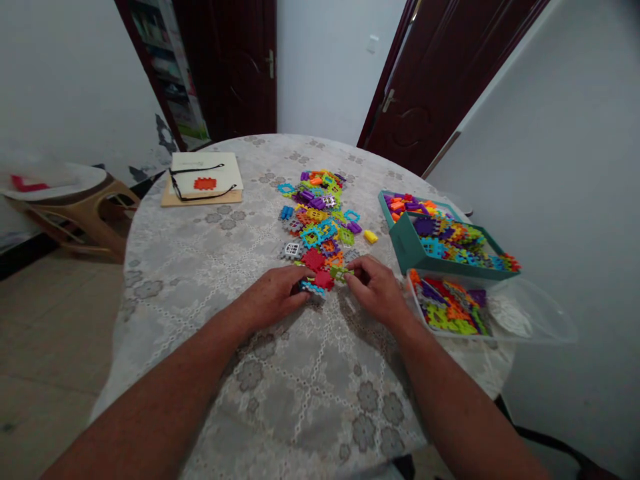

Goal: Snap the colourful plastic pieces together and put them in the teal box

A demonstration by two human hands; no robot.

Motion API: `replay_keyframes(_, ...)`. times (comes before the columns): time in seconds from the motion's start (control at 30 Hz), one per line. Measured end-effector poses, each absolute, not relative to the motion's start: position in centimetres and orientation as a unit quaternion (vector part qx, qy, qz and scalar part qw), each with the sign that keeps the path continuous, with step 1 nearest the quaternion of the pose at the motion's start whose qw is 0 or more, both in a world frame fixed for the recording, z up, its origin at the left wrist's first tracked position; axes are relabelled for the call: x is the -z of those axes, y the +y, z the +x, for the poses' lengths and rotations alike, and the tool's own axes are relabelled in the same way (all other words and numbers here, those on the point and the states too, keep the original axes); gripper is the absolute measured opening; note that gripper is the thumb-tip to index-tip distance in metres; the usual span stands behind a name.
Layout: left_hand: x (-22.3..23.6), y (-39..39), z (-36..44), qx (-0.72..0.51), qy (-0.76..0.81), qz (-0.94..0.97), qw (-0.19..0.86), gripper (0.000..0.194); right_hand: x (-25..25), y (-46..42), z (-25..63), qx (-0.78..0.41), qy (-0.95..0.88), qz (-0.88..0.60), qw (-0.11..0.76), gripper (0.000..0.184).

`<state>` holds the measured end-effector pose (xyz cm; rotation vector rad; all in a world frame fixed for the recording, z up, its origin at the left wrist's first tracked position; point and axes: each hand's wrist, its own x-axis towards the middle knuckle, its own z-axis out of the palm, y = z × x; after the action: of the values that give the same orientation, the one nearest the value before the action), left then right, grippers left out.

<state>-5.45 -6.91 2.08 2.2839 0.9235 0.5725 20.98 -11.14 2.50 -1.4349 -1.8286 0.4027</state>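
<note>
My left hand (277, 293) has its thumb and fingers closed on a blue toothed building piece (313, 288) at the near end of the pile. A red toothed piece (324, 279) lies between my two hands, touching or close to the blue one; I cannot tell whether they are joined. My right hand (374, 287) pinches a lime green building piece (341, 274) beside the red one. Beyond my fingers spreads a pile of mixed plastic pieces (320, 230), among them a grey window piece (293, 250) near my left hand.
To the right stand a teal box (407, 241) full of sorted pieces and a clear plastic tub (425, 320) with more. At the far left, glasses (205, 197) and an orange piece (205, 183) lie on a book (230, 167). A patterned cloth (310, 400) covers the round table.
</note>
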Motion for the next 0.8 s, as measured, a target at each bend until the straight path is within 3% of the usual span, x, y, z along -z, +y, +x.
replay_keyframes(0.13, -2.1, -6.9, -5.4, -0.224, 0.35, 0.863, 0.289, 0.03, -2.4, -12.2, 18.7, -0.191, -0.734, -0.527, 0.383, 0.006)
replay_keyframes(0.3, -2.0, -6.9, -5.5, -0.229, 0.33, 0.865, 0.301, 0.028, -2.0, -12.3, 18.2, -0.253, -0.75, -0.483, 0.374, 0.018)
replay_keyframes(0.43, -1.7, -6.8, -5.5, -0.217, 0.33, 0.868, 0.302, 0.025, -0.8, -11.0, 19.9, -0.109, -0.728, -0.56, 0.379, 0.027)
replay_keyframes(0.57, -1.5, -6.8, -5.5, -0.218, 0.328, 0.871, 0.292, 0.023, 0.5, -9.7, 21.7, 0.016, -0.697, -0.652, 0.297, 0.041)
replay_keyframes(0.7, -1.8, -6.8, -5.4, -0.213, 0.333, 0.869, 0.296, 0.022, 0.7, -9.2, 22.4, 0.026, -0.673, -0.708, 0.212, 0.027)
replay_keyframes(0.8, -2.0, -6.9, -5.3, -0.215, 0.335, 0.868, 0.297, 0.02, 0.2, -9.4, 22.4, 0.021, -0.651, -0.726, 0.22, 0.023)
